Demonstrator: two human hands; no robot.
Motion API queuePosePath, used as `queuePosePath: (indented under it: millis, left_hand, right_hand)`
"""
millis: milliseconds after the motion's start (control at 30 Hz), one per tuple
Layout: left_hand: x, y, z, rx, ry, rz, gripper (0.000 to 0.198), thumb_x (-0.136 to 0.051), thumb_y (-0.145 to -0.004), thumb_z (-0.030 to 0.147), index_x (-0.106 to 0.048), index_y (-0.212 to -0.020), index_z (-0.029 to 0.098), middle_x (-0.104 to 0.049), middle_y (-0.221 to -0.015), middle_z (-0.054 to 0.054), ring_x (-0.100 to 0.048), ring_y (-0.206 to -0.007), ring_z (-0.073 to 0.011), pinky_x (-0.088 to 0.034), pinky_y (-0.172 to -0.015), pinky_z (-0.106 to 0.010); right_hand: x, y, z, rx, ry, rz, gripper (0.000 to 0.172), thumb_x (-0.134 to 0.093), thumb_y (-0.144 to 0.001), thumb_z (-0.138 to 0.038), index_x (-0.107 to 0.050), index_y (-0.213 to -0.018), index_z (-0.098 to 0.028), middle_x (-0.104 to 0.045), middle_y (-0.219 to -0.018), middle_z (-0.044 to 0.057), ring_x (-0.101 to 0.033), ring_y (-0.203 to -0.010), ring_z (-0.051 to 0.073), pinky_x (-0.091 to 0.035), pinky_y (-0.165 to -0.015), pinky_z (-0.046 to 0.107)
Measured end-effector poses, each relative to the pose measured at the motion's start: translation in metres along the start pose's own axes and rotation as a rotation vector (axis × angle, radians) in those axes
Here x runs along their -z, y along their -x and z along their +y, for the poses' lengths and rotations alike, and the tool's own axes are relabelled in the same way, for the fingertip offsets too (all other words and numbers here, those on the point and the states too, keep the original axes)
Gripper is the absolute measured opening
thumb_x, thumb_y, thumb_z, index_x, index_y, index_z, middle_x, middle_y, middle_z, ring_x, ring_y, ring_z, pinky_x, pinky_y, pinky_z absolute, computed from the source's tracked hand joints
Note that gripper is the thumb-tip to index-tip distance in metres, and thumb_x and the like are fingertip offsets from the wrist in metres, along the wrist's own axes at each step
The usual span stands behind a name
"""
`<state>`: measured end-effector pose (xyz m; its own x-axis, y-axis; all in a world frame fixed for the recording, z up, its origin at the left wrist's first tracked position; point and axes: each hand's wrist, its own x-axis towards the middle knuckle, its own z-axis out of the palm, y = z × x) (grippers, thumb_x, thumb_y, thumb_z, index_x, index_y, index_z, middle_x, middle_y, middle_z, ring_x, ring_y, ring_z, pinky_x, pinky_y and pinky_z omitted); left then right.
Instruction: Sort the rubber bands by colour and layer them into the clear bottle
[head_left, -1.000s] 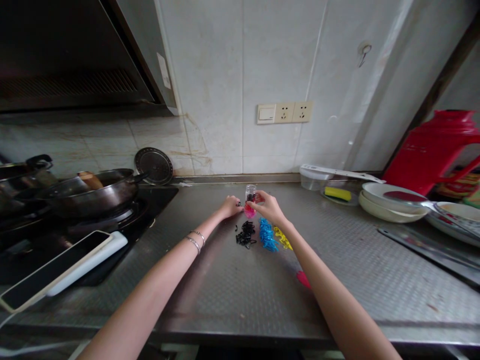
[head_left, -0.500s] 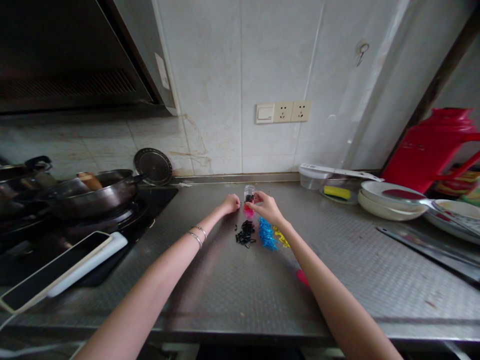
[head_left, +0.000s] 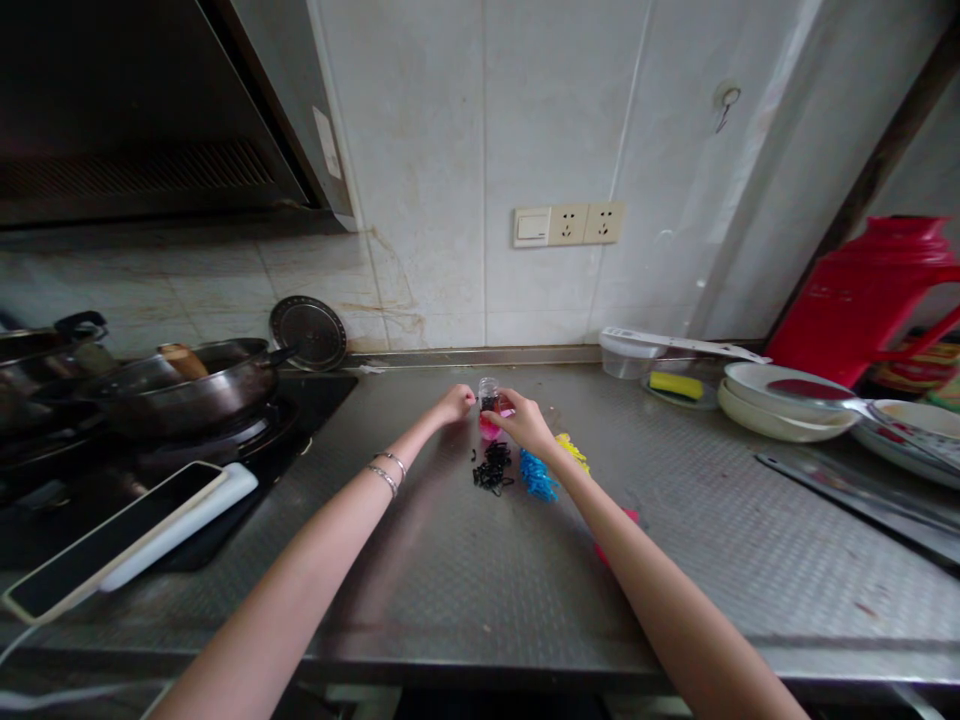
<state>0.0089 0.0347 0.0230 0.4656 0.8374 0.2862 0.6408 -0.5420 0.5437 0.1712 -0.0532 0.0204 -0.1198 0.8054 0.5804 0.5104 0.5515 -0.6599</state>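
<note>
My right hand (head_left: 523,422) grips a small clear jar (head_left: 488,388) around its side. The jar has a pink lower part and dark bits inside. Just left of it, my left hand (head_left: 454,403) is closed in a fist; whatever is in it, if anything, is hidden. Below the jar, a loose heap of small black loops (head_left: 493,468) lies on the steel counter (head_left: 450,570). A heap of blue pieces (head_left: 537,476) sits beside it, and yellow pieces (head_left: 574,453) lie farther right, partly covered by my right wrist. Something pink (head_left: 629,515) shows behind my right forearm.
To the left stand a hob with a pan (head_left: 180,390) and a phone (head_left: 112,540) at its edge. On the right are a plastic tub (head_left: 630,357), a yellow sponge (head_left: 676,385), stacked bowls (head_left: 784,410), a knife (head_left: 862,505) and a red flask (head_left: 862,300).
My right hand and the jar have shifted a little left and down, so more of the yellow heap shows. My left fist has moved slightly left.
</note>
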Motion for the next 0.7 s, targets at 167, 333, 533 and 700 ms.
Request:
queuePosePath:
  millis: [167,333,533,700]
  left_hand:
    - [0.028,-0.002,0.006,0.047,0.02,0.114,0.017,-0.049,-0.071,0.019,-0.063,-0.07,0.009,-0.061,-0.068,-0.004,-0.051,-0.067,-0.013,-0.039,-0.064,-0.024]
    - [0.055,0.001,0.032,-0.049,0.071,0.105,0.019,-0.05,-0.073,0.021,-0.063,-0.077,0.008,-0.063,-0.075,-0.006,-0.053,-0.069,-0.0127,-0.041,-0.066,-0.024]
    - [0.067,0.007,0.072,-0.139,-0.029,0.092,0.018,-0.051,-0.074,0.021,-0.064,-0.079,0.009,-0.063,-0.075,-0.005,-0.053,-0.068,-0.0118,-0.04,-0.065,-0.023]
    - [0.067,0.009,0.088,-0.214,-0.167,0.032,0.016,-0.051,-0.071,0.018,-0.066,-0.072,0.01,-0.063,-0.071,-0.005,-0.053,-0.064,-0.0118,-0.039,-0.062,-0.022]
  right_hand:
    - [-0.006,-0.002,0.001,-0.027,-0.036,0.0,0.04,-0.062,-0.068,-0.033,-0.056,-0.103,-0.017,-0.066,-0.086,0.005,-0.06,-0.079,0.016,-0.046,-0.074,0.029]
    - [-0.007,-0.002,0.001,-0.038,-0.021,0.002,0.04,-0.062,-0.067,-0.032,-0.057,-0.104,-0.016,-0.066,-0.086,0.006,-0.06,-0.078,0.016,-0.046,-0.073,0.029]
    - [-0.008,-0.001,0.003,-0.023,-0.04,-0.008,0.041,-0.061,-0.068,-0.031,-0.055,-0.106,-0.016,-0.065,-0.089,0.006,-0.06,-0.08,0.016,-0.045,-0.075,0.029]
    - [-0.008,-0.001,0.003,-0.031,-0.035,-0.013,0.042,-0.06,-0.068,-0.032,-0.055,-0.107,-0.017,-0.065,-0.088,0.006,-0.059,-0.08,0.017,-0.045,-0.075,0.03]
